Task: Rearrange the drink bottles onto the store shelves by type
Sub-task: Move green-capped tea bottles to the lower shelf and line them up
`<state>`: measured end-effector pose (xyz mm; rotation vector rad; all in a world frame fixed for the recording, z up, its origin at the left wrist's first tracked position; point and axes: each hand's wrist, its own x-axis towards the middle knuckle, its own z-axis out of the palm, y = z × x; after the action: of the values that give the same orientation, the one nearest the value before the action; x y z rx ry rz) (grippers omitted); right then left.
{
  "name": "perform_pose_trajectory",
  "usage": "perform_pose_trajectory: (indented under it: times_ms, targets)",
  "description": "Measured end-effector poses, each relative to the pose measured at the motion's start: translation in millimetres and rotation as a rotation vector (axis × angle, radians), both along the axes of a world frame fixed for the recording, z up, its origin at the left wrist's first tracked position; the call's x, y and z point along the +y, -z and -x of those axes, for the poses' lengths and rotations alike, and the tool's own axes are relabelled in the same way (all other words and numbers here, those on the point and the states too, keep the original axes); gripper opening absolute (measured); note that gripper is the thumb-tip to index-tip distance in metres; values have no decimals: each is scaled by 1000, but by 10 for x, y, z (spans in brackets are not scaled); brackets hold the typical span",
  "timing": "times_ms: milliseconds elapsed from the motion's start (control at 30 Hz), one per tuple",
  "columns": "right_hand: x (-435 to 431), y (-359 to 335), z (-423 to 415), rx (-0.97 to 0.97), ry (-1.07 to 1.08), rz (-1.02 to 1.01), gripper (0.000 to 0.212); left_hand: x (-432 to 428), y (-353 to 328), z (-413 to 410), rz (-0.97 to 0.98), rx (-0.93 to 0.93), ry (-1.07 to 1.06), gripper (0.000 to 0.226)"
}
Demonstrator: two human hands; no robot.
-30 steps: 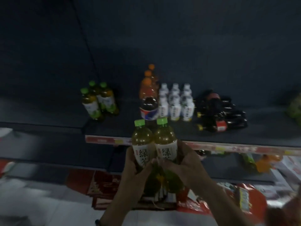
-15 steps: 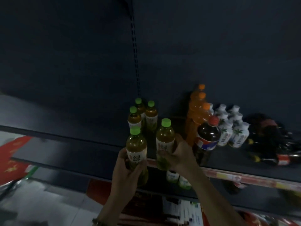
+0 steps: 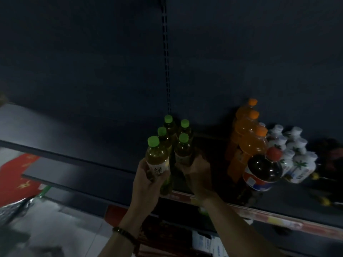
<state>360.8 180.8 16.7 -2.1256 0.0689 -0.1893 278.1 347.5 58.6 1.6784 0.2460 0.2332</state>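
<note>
Green-capped bottle (image 3: pixel 156 157), gripped in left hand (image 3: pixel 146 184)

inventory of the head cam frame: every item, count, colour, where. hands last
held tea bottles: 2, amber with green caps, at the shelf front
shelved tea bottles: 3, amber with green caps, standing behind the held pair
orange drink bottles: 3, orange with orange caps, row right of the teas
cola bottle: 1, dark with red cap, in front of the orange row
white bottles: cluster, count unclear, white, right of the cola
shelf: 1, dark, red and yellow strip on its front edge
red packaging: count unclear, red, lower left below the shelf
bracelet: 1, dark beads, left wrist
left hand: 1, grips the left held bottle
right hand: 1, grips the right held bottle
</note>
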Motion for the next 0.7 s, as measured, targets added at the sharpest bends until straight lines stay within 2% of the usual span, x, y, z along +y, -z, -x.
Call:
perform_pose_trajectory:
  times_ms: [200, 333, 400, 500, 600, 667, 700]
  targets:
    - [174, -34, -48, -10, -14, -66, 54, 151, -25, -171, -21, -4, 92, 58]
    - [161, 70, -97, -3, -15, -85, 78, 208, -61, -250, -35, -11, 123, 58]
    - [158, 75, -125, 31, -32, -55, 80, 219, -79, -290, -32, -17, 135, 59]
    - [116, -118, -73, 27, 1, 17, 61, 199, -120, -307, -36, -40, 185, 59]
    - [-63, -503, 82, -69, 96, -41, 30, 130, -198, -315, -50, -53, 226, 59]
    - [-194, -914, 166, -133, 12, -180, 12, 45, -263, -331, -12, -69, 292, 50]
    - [-252, -1152, 198, -135, -86, -218, 15, -15, -291, -327, -26, -108, 313, 40]
